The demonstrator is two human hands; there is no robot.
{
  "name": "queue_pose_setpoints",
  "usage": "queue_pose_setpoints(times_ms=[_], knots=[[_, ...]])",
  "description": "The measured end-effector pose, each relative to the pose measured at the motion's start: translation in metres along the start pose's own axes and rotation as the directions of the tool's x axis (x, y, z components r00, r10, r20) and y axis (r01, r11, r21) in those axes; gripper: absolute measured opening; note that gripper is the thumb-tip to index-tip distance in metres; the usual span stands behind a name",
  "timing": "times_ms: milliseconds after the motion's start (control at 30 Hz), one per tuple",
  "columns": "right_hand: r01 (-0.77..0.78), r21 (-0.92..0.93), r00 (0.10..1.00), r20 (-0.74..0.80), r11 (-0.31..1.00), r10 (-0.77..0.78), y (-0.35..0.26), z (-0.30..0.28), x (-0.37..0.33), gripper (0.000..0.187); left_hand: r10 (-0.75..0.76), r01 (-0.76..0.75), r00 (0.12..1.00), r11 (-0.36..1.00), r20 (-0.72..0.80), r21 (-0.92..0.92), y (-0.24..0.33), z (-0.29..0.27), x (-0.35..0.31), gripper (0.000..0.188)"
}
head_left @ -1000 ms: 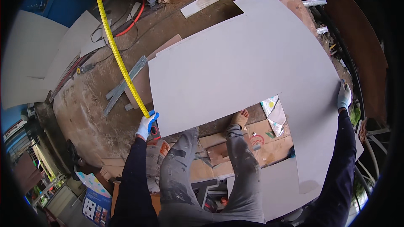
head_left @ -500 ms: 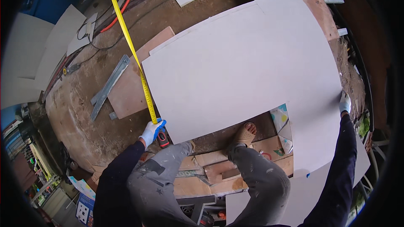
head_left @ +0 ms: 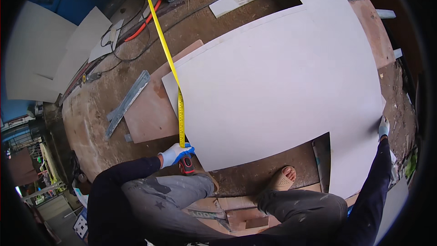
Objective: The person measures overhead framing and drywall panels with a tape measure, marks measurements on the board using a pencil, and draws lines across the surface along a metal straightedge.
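Note:
My left hand (head_left: 175, 155), in a white glove with blue on the palm side, grips a tape measure (head_left: 186, 166) with a red and black case. Its yellow blade runs up and away past the top of the view, crossing the left edge of a large white sheet (head_left: 273, 77). The sheet has a rectangular notch at its near side. My right hand (head_left: 384, 127), also gloved, is closed over the sheet's right edge; part of its fingers is hidden by the sheet.
Under the sheet's left side lies a brownish board (head_left: 150, 114), with a grey metal channel (head_left: 129, 102) beside it. My sandalled foot (head_left: 283, 180) is at the notch. A black cable (head_left: 125, 59) and an orange hose (head_left: 144, 23) lie far left. Cardboard (head_left: 243, 214) covers the near floor.
The view has shifted, so the scene sits lower and further right. My knees are wider apart. The sheet has turned slightly, and the tape blade now overlaps its left edge more. Both hands keep their holds.

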State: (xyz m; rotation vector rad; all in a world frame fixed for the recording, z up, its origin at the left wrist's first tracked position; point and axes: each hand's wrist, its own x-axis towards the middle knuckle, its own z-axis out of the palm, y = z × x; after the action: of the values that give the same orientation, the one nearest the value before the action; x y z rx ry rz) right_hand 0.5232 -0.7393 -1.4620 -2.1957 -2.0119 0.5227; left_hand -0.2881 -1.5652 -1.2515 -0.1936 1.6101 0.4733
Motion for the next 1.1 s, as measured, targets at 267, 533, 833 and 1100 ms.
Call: queue_pose_setpoints(times_ms=[267,533,833,1100], knots=[[0.021,-0.071,0.997,-0.074,0.997,-0.026,-0.035,0.025,-0.047,0.058,0.142,-0.153,0.982,0.984,0.129,0.087,0.019,-0.023,-0.056,0.045],[0.389,0.529,0.917,-0.298,0.754,-0.264,-0.218,-0.063,-0.085,0.046,0.236,-0.299,0.933,0.929,-0.272,-0.219,-0.09,-0.064,-0.097,0.042],[0.648,0.561,0.24,0.491,0.515,-0.837,-0.629,-0.056,-0.351,0.036,0.212,-0.372,0.806,0.908,-0.553,-0.194,-0.17,-0.018,-0.17,0.069],[0.409,0.751,-0.38,0.657,0.519,-0.651,-0.763,-0.006,-0.574,0.061,0.16,-0.364,0.883,0.827,-0.441,-0.429,-0.185,0.023,-0.171,0.06]])
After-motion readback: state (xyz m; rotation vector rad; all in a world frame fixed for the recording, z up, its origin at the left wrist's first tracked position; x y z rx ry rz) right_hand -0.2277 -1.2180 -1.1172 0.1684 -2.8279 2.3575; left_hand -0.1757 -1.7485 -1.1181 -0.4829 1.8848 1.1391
